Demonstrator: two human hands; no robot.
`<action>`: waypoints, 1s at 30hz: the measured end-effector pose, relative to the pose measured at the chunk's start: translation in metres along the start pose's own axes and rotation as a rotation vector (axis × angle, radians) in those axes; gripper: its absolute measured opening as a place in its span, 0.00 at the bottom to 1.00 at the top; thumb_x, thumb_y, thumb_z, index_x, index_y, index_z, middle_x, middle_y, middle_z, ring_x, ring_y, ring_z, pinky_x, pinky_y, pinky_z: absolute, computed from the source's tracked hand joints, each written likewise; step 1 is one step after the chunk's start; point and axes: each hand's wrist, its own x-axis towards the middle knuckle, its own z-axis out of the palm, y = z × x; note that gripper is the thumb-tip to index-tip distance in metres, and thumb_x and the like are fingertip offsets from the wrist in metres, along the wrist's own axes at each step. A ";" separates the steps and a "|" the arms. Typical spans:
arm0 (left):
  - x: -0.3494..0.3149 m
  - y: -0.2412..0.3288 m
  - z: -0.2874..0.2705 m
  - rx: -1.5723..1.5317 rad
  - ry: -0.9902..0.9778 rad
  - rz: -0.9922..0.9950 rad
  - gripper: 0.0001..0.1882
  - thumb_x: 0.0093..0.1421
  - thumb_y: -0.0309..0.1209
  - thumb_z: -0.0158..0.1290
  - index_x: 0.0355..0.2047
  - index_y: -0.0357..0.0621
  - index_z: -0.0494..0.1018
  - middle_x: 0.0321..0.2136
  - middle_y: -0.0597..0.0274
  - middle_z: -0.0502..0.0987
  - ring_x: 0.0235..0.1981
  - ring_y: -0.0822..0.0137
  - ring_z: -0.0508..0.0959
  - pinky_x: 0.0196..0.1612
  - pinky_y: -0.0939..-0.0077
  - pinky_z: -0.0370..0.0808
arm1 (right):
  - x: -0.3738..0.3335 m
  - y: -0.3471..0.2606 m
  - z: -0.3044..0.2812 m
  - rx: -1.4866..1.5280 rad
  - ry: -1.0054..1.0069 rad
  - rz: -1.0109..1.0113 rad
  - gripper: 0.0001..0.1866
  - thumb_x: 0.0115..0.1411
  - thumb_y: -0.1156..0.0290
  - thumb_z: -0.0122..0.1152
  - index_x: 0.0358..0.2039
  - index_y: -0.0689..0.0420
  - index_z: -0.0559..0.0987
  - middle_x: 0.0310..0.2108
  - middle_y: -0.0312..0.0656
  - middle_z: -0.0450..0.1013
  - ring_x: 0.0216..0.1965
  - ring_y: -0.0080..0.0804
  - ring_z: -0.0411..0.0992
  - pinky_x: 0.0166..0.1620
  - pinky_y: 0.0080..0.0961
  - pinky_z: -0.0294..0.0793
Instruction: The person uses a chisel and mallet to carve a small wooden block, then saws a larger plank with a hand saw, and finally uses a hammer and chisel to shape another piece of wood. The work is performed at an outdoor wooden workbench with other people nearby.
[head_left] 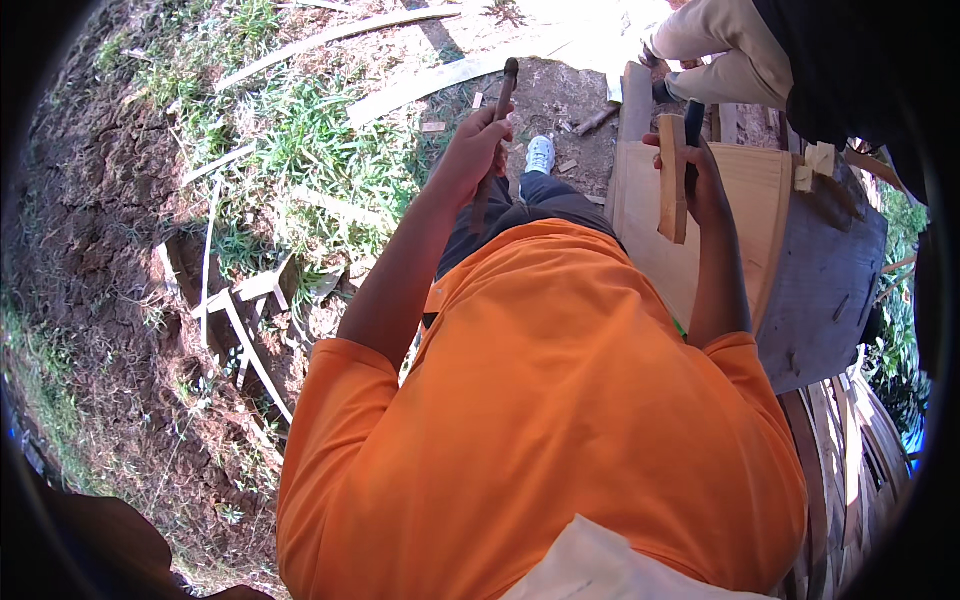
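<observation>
My left hand [472,160] is closed around a dark brown rod [508,88] with a rounded upper end. Held upright in front of me, the rod runs down below my fist; its exact kind does not show. My right hand [710,190] grips a short, slightly curved piece of light wood [672,205]. A slim black object [694,120] sticks up from the same hand, its kind unclear. Beneath and beside this hand lies a pale wooden panel [745,185]. The two hands are well apart.
A person in beige trousers [735,40] stands at the far right. Wood offcuts [822,160] sit by a grey-blue board [825,280]. Planks [850,450] are piled below it. Long wood strips [340,35] and a slatted wooden frame [240,310] lie on grass and soil to the left.
</observation>
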 end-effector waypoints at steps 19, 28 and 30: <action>0.246 0.142 0.039 0.235 -0.855 -0.332 0.30 0.60 0.39 0.64 0.58 0.45 0.66 0.34 0.63 0.76 0.34 0.74 0.79 0.38 0.78 0.80 | 0.118 -0.037 0.124 -0.089 0.565 0.024 0.37 0.49 0.68 0.74 0.58 0.63 0.68 0.47 0.45 0.74 0.49 0.30 0.74 0.52 0.30 0.74; 0.379 0.078 -0.055 1.194 -0.893 -0.171 0.31 0.70 0.54 0.42 0.31 0.39 0.82 0.26 0.57 0.81 0.30 0.65 0.80 0.39 0.68 0.76 | 0.139 0.010 0.135 0.345 0.757 0.096 0.29 0.51 0.66 0.71 0.51 0.64 0.70 0.39 0.45 0.78 0.37 0.29 0.78 0.46 0.27 0.78; 0.425 0.046 -0.118 1.474 -0.812 -0.065 0.25 0.67 0.50 0.47 0.31 0.41 0.82 0.29 0.52 0.83 0.34 0.58 0.83 0.41 0.64 0.76 | 0.137 0.036 0.125 0.341 0.792 0.134 0.29 0.52 0.65 0.71 0.50 0.64 0.71 0.38 0.45 0.78 0.36 0.28 0.79 0.46 0.27 0.78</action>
